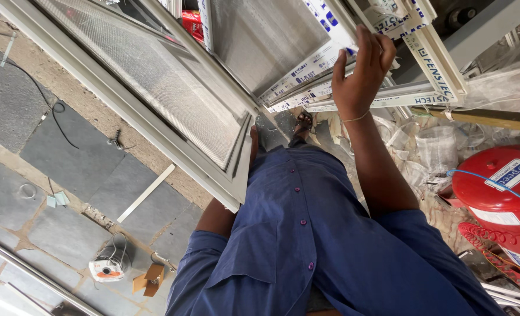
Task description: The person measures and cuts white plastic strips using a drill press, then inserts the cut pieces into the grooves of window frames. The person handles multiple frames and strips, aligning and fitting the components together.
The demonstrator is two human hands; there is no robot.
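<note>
Right hand (362, 73) was up on the stack of white window frame sections (383, 96) leaning ahead of us, fingers (383, 50) curled over the top edge, thumb side against the face; a partial wrap on the rail, not a full clamp. Left hand was out of sight behind the mesh-screened frame (172, 99) running diagonally across our left side, so we couldn't tell whether it was gripping or just bracing (forearm only showed below the frame's lower corner). That screened frame sat tilted, lower corner close against our blue shirt (307, 234). Our read on the step: steadying or sorting framed panels, one hand per piece, with the right-hand stack being picked through. Next move would call for a firmer grip on a single section and clearance to swing it without clipping the screened frame beside it. Floor to the left was grey stone paving (67, 152) with a small white-and-orange tool (106, 269) and a loose white strip (146, 193). Red tank (500, 193) stood at right, well apart from both hands.
</note>
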